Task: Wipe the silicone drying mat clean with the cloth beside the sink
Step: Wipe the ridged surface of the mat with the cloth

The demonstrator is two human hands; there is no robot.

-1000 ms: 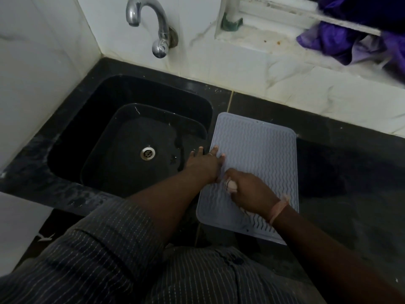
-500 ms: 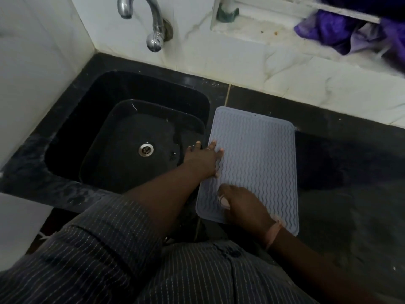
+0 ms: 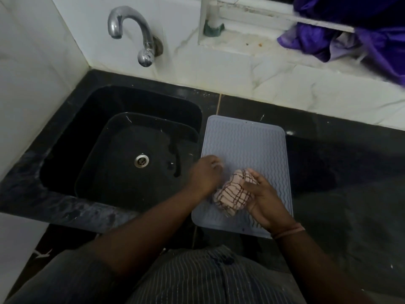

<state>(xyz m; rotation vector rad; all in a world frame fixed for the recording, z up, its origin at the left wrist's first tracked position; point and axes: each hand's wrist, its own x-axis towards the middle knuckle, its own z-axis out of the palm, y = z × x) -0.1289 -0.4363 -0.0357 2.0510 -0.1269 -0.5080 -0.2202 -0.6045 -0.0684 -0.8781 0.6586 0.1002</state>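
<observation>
A pale grey silicone drying mat (image 3: 247,145) with wavy ridges lies on the black counter right of the sink. My right hand (image 3: 266,198) grips a bunched pink cloth with dark checks (image 3: 234,195) over the mat's near half, palm turned so the cloth shows. My left hand (image 3: 205,174) rests at the mat's left edge, fingers curled, beside the cloth; whether it pinches the cloth or the mat I cannot tell.
A black sink (image 3: 122,150) with a steel drain (image 3: 141,160) lies to the left, under a chrome tap (image 3: 133,34) on the white wall. Purple fabric (image 3: 350,36) hangs over the sill at the back right. Dark counter (image 3: 350,183) extends right of the mat.
My right hand has lifted and turned from pressing near the mat's front left corner, so the bunched cloth now shows. My left hand's fingers have curled in from lying flat.
</observation>
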